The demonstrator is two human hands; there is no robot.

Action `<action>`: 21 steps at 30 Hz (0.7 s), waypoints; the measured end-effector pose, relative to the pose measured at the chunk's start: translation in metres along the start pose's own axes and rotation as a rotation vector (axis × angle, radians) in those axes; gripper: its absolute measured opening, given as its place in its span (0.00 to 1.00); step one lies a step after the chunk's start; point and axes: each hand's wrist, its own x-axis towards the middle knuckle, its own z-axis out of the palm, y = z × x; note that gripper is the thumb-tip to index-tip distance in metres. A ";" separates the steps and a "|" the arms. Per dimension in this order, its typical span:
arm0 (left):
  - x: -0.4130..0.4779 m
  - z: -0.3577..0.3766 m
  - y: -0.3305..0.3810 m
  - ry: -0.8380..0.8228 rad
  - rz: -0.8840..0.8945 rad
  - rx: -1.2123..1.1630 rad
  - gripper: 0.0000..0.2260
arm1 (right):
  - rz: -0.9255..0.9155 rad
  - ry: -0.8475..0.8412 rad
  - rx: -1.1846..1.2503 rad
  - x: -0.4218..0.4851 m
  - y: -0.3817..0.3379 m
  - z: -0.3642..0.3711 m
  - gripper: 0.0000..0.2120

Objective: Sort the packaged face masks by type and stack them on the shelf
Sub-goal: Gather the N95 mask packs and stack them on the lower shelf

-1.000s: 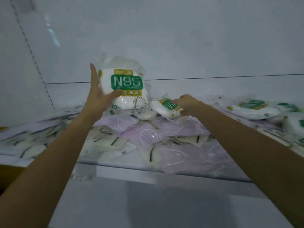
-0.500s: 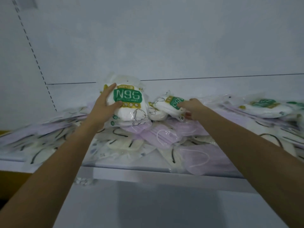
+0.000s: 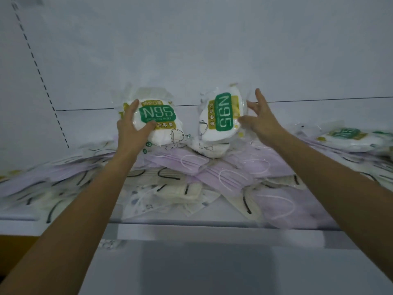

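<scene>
The shelf (image 3: 191,233) edge is nearest. On it lie cream masks (image 3: 170,188) with black loops, then purple masks (image 3: 223,173) in clear wrap, heaped loosely. Behind them, near the wall (image 3: 191,50), are 2 white N95 packs with green-and-gold labels. The left hand (image 3: 131,130) grips the left pack (image 3: 157,113) upright, thumb on its label. The right pack (image 3: 221,116) stands turned sideways. The right hand (image 3: 261,122) touches its edge with spread fingers; whether it grips, I cannot tell.
</scene>
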 end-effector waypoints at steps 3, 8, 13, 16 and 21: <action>0.000 -0.005 0.012 -0.096 0.004 -0.130 0.21 | -0.066 -0.252 -0.198 -0.003 -0.041 -0.008 0.44; -0.003 0.000 0.033 -0.431 -0.060 -0.294 0.19 | -0.175 -0.468 -0.554 -0.002 -0.074 0.036 0.45; -0.013 0.001 0.028 -0.555 0.053 -0.218 0.16 | -0.317 -0.413 -0.621 0.005 -0.079 0.075 0.40; -0.011 -0.005 0.018 -0.338 0.010 -0.278 0.14 | -0.385 -0.141 -0.456 0.015 -0.064 0.084 0.33; -0.004 -0.033 0.004 -0.118 0.058 -0.273 0.17 | 0.220 -0.009 -0.781 0.026 0.002 0.061 0.38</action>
